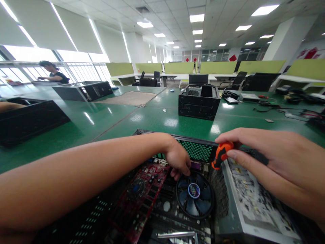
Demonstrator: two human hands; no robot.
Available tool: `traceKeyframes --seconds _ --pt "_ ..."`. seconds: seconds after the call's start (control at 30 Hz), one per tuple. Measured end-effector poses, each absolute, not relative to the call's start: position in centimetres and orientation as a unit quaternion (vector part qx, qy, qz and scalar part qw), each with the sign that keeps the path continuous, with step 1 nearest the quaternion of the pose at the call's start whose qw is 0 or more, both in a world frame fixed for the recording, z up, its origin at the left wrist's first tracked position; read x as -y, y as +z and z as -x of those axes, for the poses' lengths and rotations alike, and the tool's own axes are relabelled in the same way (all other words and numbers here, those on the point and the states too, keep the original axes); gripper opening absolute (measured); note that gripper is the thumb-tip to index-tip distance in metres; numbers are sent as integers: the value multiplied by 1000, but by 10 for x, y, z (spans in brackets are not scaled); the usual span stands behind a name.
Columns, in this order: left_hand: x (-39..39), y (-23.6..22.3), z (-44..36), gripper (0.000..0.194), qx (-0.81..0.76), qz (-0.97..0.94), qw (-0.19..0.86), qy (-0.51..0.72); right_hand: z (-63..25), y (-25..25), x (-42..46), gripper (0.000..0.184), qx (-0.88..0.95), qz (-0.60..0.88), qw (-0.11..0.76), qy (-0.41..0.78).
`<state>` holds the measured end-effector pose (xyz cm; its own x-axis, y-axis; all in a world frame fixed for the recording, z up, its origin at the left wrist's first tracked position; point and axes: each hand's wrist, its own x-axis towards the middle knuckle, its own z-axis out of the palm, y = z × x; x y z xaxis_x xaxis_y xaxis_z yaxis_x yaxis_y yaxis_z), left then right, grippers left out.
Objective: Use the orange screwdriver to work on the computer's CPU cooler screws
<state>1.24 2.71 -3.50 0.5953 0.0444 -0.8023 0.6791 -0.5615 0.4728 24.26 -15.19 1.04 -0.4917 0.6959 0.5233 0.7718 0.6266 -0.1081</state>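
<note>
An open computer case point(177, 138) lies in front of me with its inside showing. My left hand point(179, 158) reaches into it, fingers curled down beside the upper left edge of a round black cooling fan point(194, 195). What those fingertips hold, if anything, is hidden. Between thumb and fingers, my right hand point(256, 152) grips the orange and black handle of a screwdriver point(222, 155); its shaft cannot be made out. That hand is above the metal power supply point(254, 200). Left of the fan is a red circuit board point(144, 189).
Another black computer case point(199, 105) stands farther back on the green table point(114, 125). More cases point(83, 90) are on the left, one with a co-worker's arm point(11, 106) in it. Cables and parts point(291, 110) lie at right. A person point(54, 73) sits far left.
</note>
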Motion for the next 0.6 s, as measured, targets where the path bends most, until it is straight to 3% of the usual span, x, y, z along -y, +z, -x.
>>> traceKeyframes --seconds 0.23,0.3,0.43,0.6 --pt "-22 -31 -14 53 -226 -794 401 -397 -244 2 149 24 835 473 277 -47" --pt "-20 -30 -15 55 -230 -792 400 -399 -245 0 150 29 829 482 280 -43" --pt "-21 -29 -14 51 -235 -792 406 -391 -246 -4 151 36 824 489 286 -36" --pt "-23 -31 -15 46 -233 -793 408 -388 -243 -7 154 31 825 483 294 -29"
